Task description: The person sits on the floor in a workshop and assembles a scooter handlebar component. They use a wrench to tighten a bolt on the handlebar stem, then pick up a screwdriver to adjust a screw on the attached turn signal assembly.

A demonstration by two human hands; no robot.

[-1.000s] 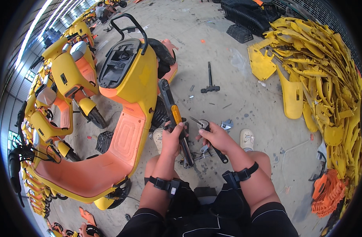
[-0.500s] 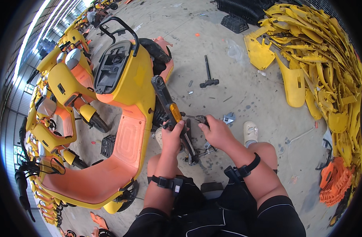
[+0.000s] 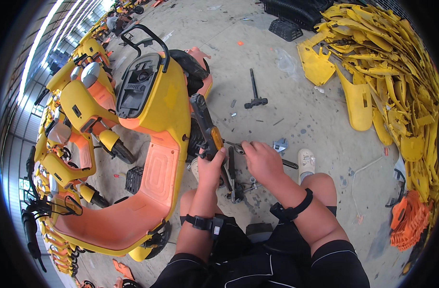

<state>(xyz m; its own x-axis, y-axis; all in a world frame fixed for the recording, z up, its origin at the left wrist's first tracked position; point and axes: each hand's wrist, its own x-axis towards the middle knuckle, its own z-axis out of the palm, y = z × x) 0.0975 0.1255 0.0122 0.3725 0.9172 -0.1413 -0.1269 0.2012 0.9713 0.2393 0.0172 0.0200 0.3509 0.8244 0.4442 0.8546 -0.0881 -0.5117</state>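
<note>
My left hand [image 3: 212, 168] is wrapped round a long black fork leg [image 3: 200, 108] that carries an orange reflector [image 3: 216, 137]. The leg leans up and away between my knees. In my right hand [image 3: 263, 161], closed, is a ratchet wrench; its handle [image 3: 290, 164] sticks out to the right below the knuckles. The tool's other end reaches the fork leg beside the reflector, but the exact contact is too small to make out. An adjustable wrench [image 3: 280, 145] lies on the floor just beyond my right hand.
A yellow and orange scooter body [image 3: 166, 91] stands close on my left, with more scooters [image 3: 78, 103] behind it. On the floor ahead is a black T-shaped stem [image 3: 254, 91]. Yellow panels [image 3: 373, 53] are heaped at the right, near orange parts [image 3: 409, 221] and a black crate [image 3: 285, 30].
The wrench handle has swung from pointing down toward my knees to pointing right, as my right hand turned. My left hand still grips the fork leg.
</note>
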